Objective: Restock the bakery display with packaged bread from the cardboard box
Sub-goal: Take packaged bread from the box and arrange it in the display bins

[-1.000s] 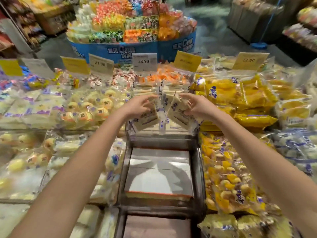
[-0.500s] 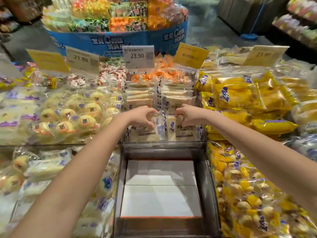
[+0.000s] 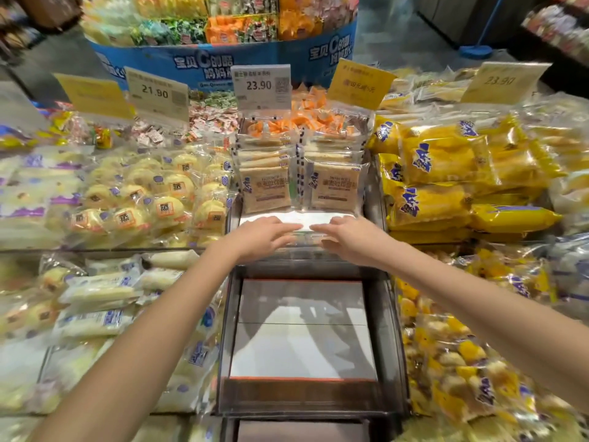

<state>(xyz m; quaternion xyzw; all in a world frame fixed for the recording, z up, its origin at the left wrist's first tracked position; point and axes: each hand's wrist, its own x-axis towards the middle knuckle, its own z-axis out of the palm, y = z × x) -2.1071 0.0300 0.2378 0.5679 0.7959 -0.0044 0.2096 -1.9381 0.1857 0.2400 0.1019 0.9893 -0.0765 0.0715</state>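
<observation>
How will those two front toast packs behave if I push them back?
Probably tip rather than slide: the front toast packs stand upright on edge against the row behind. Likely light, being thin sliced bread. Their glossy film may be slippery.

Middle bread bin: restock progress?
Done: two rows of toast packs stand at the back of the bin. In hand: nothing; left hand and right hand are open in front of them. Left: front compartment shows only white liner; cardboard box not in view.
</observation>
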